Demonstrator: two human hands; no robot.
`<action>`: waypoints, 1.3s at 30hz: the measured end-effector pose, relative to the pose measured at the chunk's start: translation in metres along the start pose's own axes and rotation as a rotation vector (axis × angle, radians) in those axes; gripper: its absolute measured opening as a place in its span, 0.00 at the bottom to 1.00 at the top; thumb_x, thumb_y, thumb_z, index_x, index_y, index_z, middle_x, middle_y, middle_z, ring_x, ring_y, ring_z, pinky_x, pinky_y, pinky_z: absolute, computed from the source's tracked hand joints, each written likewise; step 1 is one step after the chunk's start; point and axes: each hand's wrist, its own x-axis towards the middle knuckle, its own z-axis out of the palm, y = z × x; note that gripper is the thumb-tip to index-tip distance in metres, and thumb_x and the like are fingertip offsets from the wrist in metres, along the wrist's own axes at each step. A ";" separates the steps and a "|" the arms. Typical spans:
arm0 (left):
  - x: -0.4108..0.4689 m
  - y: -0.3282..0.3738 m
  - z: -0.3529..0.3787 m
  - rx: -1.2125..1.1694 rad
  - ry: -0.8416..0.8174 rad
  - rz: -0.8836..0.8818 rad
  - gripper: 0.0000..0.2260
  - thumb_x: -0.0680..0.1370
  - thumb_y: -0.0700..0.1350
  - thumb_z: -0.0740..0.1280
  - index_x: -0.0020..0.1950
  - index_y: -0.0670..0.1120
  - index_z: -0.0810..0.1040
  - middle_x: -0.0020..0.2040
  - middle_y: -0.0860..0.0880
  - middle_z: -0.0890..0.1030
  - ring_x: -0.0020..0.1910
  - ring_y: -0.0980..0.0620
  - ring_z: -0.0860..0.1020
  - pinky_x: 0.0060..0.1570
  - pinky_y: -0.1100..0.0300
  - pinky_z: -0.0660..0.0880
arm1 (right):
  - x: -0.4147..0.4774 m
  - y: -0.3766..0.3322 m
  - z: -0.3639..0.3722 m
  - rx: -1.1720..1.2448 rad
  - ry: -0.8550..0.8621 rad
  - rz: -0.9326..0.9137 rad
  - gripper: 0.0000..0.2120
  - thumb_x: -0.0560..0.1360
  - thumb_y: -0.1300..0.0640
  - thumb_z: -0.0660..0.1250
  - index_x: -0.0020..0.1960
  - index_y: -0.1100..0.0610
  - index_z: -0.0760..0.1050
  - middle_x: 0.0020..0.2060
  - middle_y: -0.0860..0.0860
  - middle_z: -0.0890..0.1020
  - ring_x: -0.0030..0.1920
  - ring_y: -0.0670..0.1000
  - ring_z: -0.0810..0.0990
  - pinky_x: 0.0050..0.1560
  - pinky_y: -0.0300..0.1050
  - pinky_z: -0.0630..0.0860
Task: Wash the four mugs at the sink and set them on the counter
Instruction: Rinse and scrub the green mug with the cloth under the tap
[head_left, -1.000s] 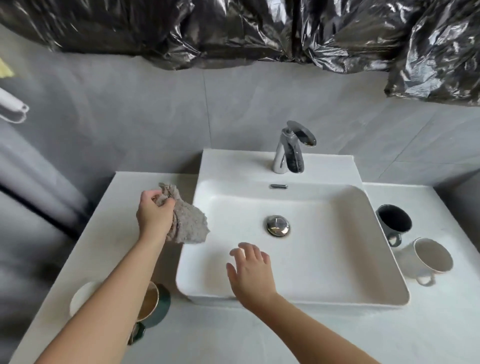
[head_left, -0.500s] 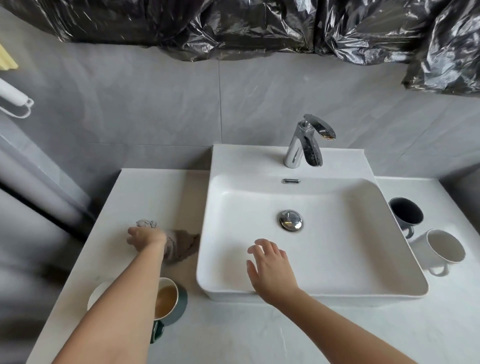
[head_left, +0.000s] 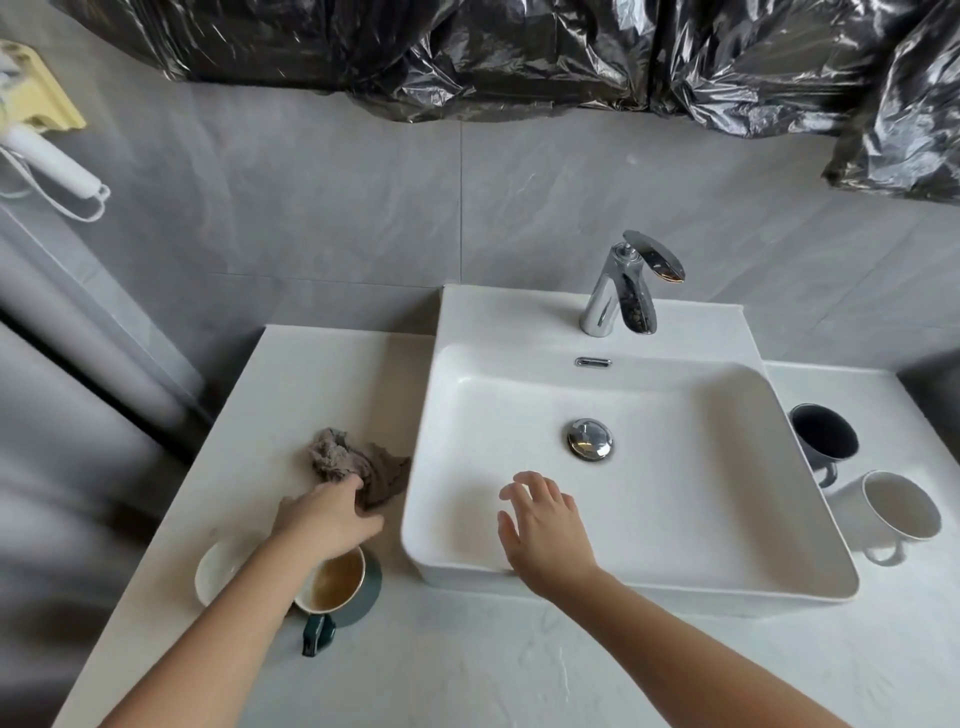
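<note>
White rectangular ceramic sink basin (head_left: 675, 519) sits on a white marble-look counter (head_left: 467, 670), used here as the landmark. Left of the basin, a crumpled grey-brown cloth (head_left: 353, 465) lies on the counter, just beside the basin's left wall. Left hand (head_left: 330, 517) is palm-down at the cloth's near edge, fingertips touching or lightly on it, fingers close together; cannot tell if it is actually gripping the fabric. At the basin's near-left corner, partly under the left forearm, a dark green mug with brown-stained cream interior (head_left: 337, 584) stands upright, handle toward the camera. Touching or right beside it, farther left, a white mug (head_left: 221, 564), mostly hidden by the arm. Right hand (head_left: 545, 525) hovers over the basin's near-left inside, palm down, fingers loosely spread, holding nothing. Right of the basin, a dark grey mug with dark interior (head_left: 823, 439) sits close to the basin wall, tipped toward the camera; nearer and farther right, a white mug with pale interior (head_left: 901, 506), also tipped, handle down. Chrome drain plug (head_left: 589, 439) in basin centre; chrome single-lever faucet (head_left: 626, 286) on the basin's back ledge. Crinkled black plastic sheeting (head_left: 519, 52) covers the wall above.
</note>
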 end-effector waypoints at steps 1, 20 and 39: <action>-0.013 0.000 0.004 0.058 -0.026 0.027 0.35 0.71 0.67 0.62 0.74 0.54 0.60 0.74 0.51 0.67 0.69 0.48 0.69 0.69 0.45 0.61 | 0.000 0.000 0.000 0.002 -0.004 -0.003 0.25 0.74 0.45 0.47 0.57 0.54 0.77 0.58 0.52 0.77 0.58 0.55 0.77 0.53 0.51 0.73; -0.061 -0.001 0.006 0.318 0.237 0.020 0.36 0.65 0.60 0.68 0.71 0.55 0.61 0.61 0.52 0.73 0.56 0.50 0.79 0.75 0.43 0.46 | -0.002 0.000 -0.004 -0.016 0.000 0.014 0.26 0.73 0.46 0.46 0.57 0.55 0.77 0.58 0.53 0.77 0.58 0.56 0.77 0.53 0.52 0.73; -0.067 0.172 -0.080 -0.174 0.290 0.346 0.29 0.66 0.63 0.70 0.61 0.52 0.67 0.57 0.52 0.76 0.52 0.50 0.68 0.66 0.51 0.65 | 0.017 0.029 -0.073 1.879 -0.432 0.572 0.26 0.80 0.36 0.55 0.69 0.51 0.74 0.67 0.61 0.75 0.65 0.66 0.76 0.59 0.62 0.77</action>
